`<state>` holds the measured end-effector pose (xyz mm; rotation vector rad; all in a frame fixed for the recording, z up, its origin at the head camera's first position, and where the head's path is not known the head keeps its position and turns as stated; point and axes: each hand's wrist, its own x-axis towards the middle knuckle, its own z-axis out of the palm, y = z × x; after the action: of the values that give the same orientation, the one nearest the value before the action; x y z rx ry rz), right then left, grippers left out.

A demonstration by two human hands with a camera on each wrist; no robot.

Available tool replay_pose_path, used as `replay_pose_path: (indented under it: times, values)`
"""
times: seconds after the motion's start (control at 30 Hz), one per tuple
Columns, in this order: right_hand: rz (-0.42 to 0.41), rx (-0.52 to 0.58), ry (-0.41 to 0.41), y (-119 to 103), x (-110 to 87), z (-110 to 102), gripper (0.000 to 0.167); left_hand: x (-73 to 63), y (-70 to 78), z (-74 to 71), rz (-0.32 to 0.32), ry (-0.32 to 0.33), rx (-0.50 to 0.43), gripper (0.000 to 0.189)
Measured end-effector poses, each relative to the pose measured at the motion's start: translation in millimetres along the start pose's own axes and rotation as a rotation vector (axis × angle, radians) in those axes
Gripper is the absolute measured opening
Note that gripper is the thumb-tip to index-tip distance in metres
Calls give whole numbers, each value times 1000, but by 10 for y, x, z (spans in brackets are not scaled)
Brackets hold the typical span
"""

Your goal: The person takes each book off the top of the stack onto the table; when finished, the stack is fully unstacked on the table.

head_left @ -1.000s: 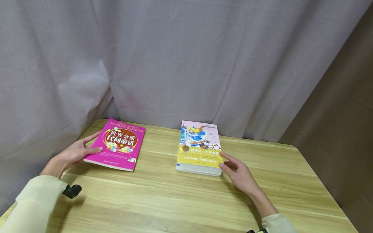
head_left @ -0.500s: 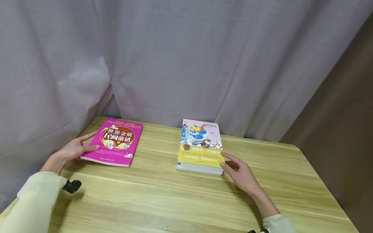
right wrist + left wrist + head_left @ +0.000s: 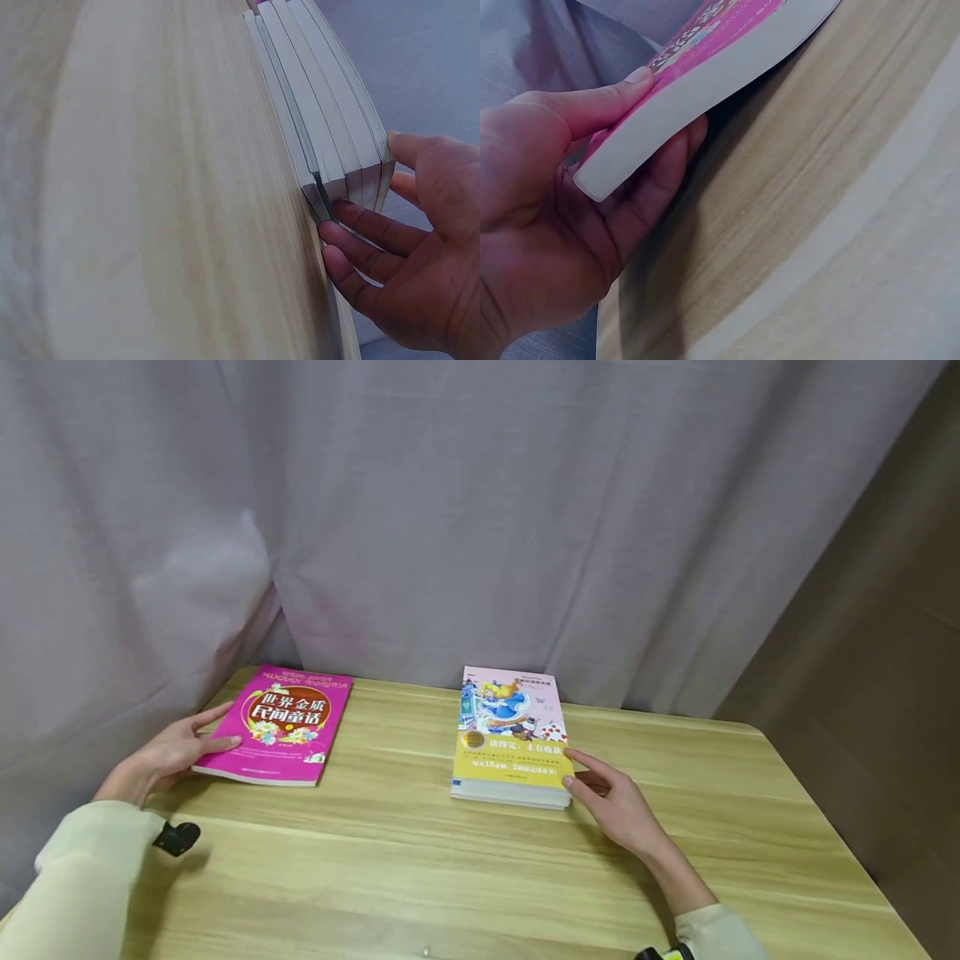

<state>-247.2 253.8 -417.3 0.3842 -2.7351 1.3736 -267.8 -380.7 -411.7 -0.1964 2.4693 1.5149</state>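
A pink paperback book (image 3: 300, 760) lies at the table's left, cover up. My left hand (image 3: 168, 752) grips its left edge, thumb on the cover and fingers underneath. In the left wrist view, the near corner of this book (image 3: 690, 101) is raised off the wood, and a shadow lies below it. Further right is a stack of books (image 3: 510, 768), topped by one with a pink and yellow cover. My right hand (image 3: 618, 810) touches the stack's right side near the front corner. The right wrist view shows the thumb by the top book and the fingertips against the lower books (image 3: 315, 169).
The wooden table (image 3: 405, 868) has a rounded far right corner. Grey curtain (image 3: 435, 527) hangs behind the table and along its left side, close to the pink book. Darker cloth (image 3: 885, 693) hangs on the right. A black strap piece (image 3: 177, 838) sits at the left cuff.
The left hand and the pink book have shifted left, away from the stack. The right hand has stayed at the stack's side, and the head view has turned slightly.
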Motion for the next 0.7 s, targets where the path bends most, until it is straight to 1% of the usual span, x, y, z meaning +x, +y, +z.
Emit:
replay_pose_path:
  times: [0.1, 0.17, 0.33, 0.57, 0.7]
  values:
    - [0, -5, -4, -5, 2, -11, 52, 18, -3, -16, -2, 14, 45, 89]
    - [0, -12, -7, -8, 4, -17, 52, 28, 1, -28, 9, 19, 80, 87]
    - [9, -19, -8, -20, 12, -23, 52, 44, 9, -65, 30, 9, 118, 85]
    - [30, -22, -18, -31, 13, -18, 53, 33, 8, -76, 20, 2, 166, 85]
    - [41, -29, -16, -38, 2, -24, 53, 55, 28, -69, 17, 8, 211, 86]
